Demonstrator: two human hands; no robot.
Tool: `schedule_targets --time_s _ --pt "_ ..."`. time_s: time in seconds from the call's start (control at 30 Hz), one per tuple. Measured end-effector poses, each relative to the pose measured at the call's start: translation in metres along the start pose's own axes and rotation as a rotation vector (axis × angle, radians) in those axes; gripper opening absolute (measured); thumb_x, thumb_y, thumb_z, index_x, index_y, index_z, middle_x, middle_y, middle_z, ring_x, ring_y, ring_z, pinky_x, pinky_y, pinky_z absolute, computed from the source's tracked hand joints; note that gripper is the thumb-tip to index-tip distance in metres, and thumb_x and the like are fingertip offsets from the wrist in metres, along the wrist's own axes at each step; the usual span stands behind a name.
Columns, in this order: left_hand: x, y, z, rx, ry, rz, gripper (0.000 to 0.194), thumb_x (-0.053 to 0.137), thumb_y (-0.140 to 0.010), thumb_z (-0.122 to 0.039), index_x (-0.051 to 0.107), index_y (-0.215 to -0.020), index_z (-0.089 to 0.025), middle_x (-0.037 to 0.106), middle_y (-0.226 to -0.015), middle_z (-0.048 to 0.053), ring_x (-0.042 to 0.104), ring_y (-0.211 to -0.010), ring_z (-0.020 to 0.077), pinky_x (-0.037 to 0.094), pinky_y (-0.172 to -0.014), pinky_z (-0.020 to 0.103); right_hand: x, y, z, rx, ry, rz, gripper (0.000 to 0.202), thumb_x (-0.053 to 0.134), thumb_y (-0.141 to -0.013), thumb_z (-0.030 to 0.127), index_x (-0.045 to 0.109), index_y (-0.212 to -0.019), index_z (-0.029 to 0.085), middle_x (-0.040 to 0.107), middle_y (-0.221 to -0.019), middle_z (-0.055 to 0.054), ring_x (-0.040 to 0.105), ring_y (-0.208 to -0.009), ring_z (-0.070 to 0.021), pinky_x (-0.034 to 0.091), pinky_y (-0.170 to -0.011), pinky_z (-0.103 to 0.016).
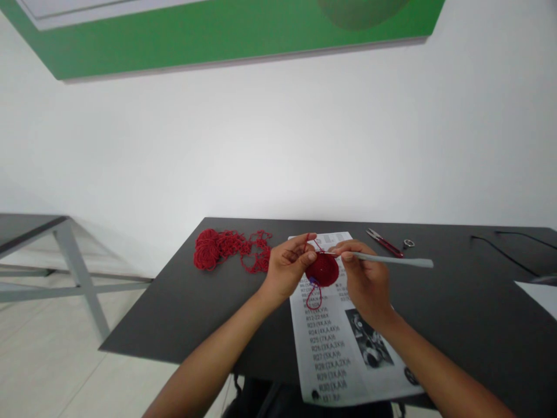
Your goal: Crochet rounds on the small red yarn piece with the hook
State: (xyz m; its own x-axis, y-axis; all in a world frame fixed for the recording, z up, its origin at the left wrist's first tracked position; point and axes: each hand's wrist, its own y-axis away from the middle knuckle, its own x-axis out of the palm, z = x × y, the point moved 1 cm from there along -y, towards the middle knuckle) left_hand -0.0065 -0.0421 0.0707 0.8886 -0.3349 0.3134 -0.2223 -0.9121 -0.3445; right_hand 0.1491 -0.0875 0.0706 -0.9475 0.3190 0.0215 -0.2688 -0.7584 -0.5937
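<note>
A round red crochet piece [322,270] is pinched at its left edge by my left hand [289,260], with red yarn running over the raised index finger. My right hand [364,278] grips a crochet hook [391,259] with a pale grey handle, its tip at the top edge of the piece. From the lower edge hangs a loop of red yarn [314,299], beside a small blue-purple marker [313,281]. Beneath both hands lies a printed pattern sheet [307,360] with rows of text and a dark photo.
To the left on the dark table [209,313] sits a red yarn ball [206,249] with tangled strands. Thread snips [386,242] and a small metal ring [408,243] lie behind my right hand. Glasses [509,255] and white paper [539,296] are at the right.
</note>
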Motion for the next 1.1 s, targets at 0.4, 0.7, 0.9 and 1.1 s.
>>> schedule_targets --time_s 0.4,0.7,0.9,1.1 --pt "-0.007 0.001 0.002 0.175 -0.279 0.025 0.039 0.082 -0.079 -0.032 0.077 -0.114 -0.017 0.069 -0.073 0.001 0.057 -0.061 0.0113 0.046 -0.057 0.023 -0.003 0.0 -0.003 -0.193 0.087 0.098 0.01 0.063 -0.098 0.03 0.069 -0.091 0.025 0.07 -0.09 -0.004 0.067 -0.088 -0.0225 0.053 -0.082 -0.038" --pt "-0.008 0.001 -0.002 0.43 -0.555 0.073 0.036 0.073 -0.085 -0.017 0.075 -0.121 -0.021 0.075 -0.083 0.002 0.067 -0.072 0.0139 0.055 -0.071 0.026 -0.007 0.0 -0.01 -0.42 0.249 0.192 0.007 0.062 -0.098 0.025 0.068 -0.095 0.028 0.073 -0.097 -0.003 0.069 -0.094 -0.0224 0.056 -0.086 -0.041" --pt "-0.009 0.002 0.002 0.502 -0.636 0.097 0.034 0.07 -0.088 -0.017 0.073 -0.122 -0.021 0.075 -0.085 0.003 0.068 -0.075 0.0125 0.056 -0.071 0.023 -0.004 -0.003 -0.008 -0.616 0.427 0.212 0.006 0.065 -0.096 0.02 0.069 -0.099 0.024 0.076 -0.094 -0.005 0.07 -0.087 -0.0214 0.054 -0.084 -0.041" --pt "-0.003 0.003 0.014 0.107 -0.145 0.037 0.042 0.081 -0.081 -0.03 0.073 -0.121 -0.019 0.077 -0.089 0.004 0.07 -0.076 0.0146 0.056 -0.073 0.027 -0.006 -0.006 -0.014 -0.779 0.652 0.191 0.019 0.07 -0.093 0.017 0.068 -0.111 0.023 0.074 -0.095 -0.008 0.07 -0.087 -0.0234 0.054 -0.082 -0.041"
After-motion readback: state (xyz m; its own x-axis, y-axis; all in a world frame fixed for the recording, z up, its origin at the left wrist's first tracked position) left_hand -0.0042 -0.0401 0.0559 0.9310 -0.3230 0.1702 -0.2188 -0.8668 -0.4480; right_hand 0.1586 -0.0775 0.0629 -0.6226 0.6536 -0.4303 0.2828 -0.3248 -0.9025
